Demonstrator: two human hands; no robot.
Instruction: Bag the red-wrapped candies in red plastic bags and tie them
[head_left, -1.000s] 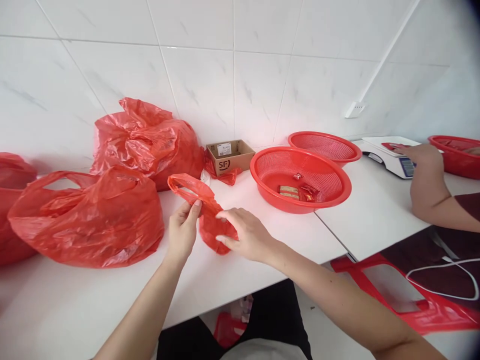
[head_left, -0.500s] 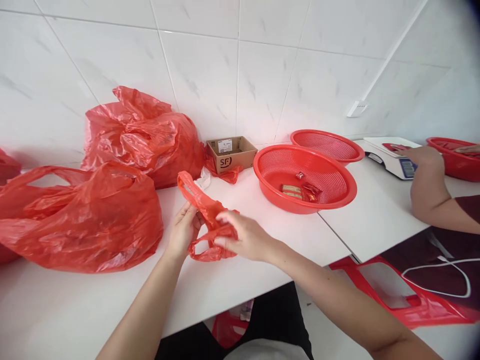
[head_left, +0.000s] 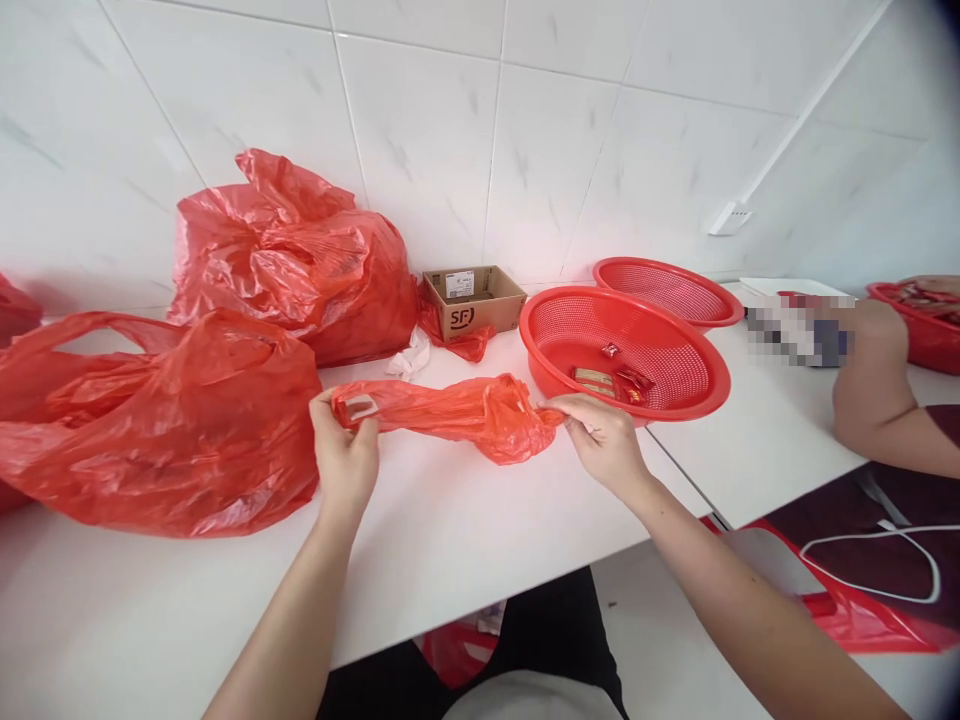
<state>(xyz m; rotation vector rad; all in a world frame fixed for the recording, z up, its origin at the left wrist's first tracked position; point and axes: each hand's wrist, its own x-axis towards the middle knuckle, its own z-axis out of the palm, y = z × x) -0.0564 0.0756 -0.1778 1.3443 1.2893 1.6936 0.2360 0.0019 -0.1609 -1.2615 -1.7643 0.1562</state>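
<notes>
A thin red plastic bag [head_left: 450,410] is stretched sideways between my two hands, above the white table. My left hand [head_left: 345,455] is closed on its handle end, where a loop shows by the fingers. At the other end, my right hand [head_left: 600,440] pinches a gathered bit of the bag, just in front of the near red basket [head_left: 547,375]. Inside that basket lie several small red packets [head_left: 636,380] and a tan bundle [head_left: 595,380]. A big filled red bag [head_left: 187,440] sits close to my left hand.
Another full red bag [head_left: 300,260] leans by the tiled wall, beside an open cardboard box [head_left: 480,315] and crumpled white tissue [head_left: 411,355]. A second red basket [head_left: 667,280] stands behind the first. Right of it are a partly blurred scale [head_left: 795,325] and a co-worker's arm [head_left: 874,390].
My hands have moved apart, pulling the bunched red bag out into a long strip. My right hand has shifted right towards the basket. The view has turned slightly.
</notes>
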